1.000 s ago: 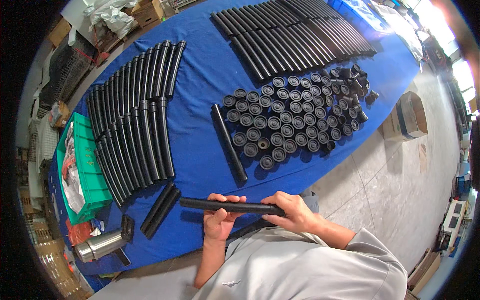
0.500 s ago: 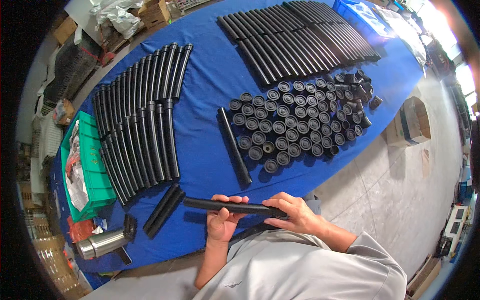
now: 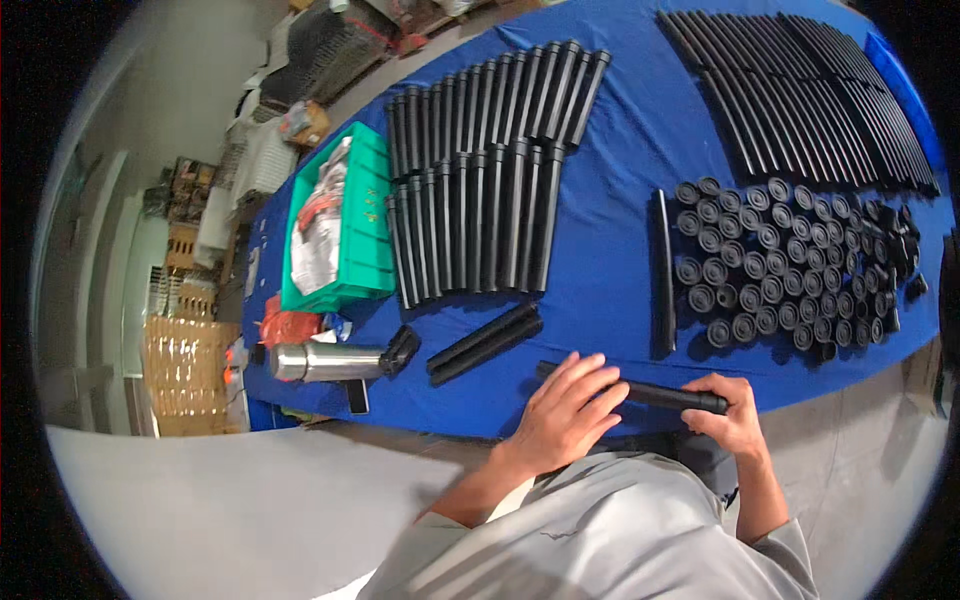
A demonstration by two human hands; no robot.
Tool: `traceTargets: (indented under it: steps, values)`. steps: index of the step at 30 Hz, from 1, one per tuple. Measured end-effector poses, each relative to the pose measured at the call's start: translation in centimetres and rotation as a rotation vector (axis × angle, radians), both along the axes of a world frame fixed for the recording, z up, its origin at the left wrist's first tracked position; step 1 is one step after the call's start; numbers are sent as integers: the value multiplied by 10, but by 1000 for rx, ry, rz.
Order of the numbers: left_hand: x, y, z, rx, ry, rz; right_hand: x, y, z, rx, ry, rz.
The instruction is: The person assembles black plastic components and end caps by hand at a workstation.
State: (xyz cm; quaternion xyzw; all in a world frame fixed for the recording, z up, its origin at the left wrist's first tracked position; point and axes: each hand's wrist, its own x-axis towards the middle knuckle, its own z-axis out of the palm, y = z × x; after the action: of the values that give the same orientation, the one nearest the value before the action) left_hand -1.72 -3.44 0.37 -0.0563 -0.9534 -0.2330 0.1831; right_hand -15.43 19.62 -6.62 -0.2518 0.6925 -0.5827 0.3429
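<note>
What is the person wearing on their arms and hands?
Both hands are bare: no gloves, rings or watch show on the left hand or the right hand. The forearms are bare too. A loose, light grey short-sleeved shirt covers the upper arms, its sleeves ending around the elbows.

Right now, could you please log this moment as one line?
left hand: on black tube | right hand: grips tube end | blue table

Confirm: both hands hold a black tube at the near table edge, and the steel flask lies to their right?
Not quite. The head view shows the steel flask lying to their left. The left hand and right hand do hold the black tube at the near edge.
</note>
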Motion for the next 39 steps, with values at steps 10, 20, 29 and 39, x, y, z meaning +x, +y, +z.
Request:
traceTargets:
  steps: [10,20,29,39]
  values:
    - [-13,-47,4,-21,-44,-147,2,-4,3,-447,-582,-50]
    - [-150,-300,24,-112,176,694,-14,4,-18,-445,-672,-12]
    - [-216,-408,-13,-228,-48,1144,-17,7,-21,-462,-754,-36]
    - [-233,-400,-13,-279,-237,1238,-18,7,-21,-471,-790,-103]
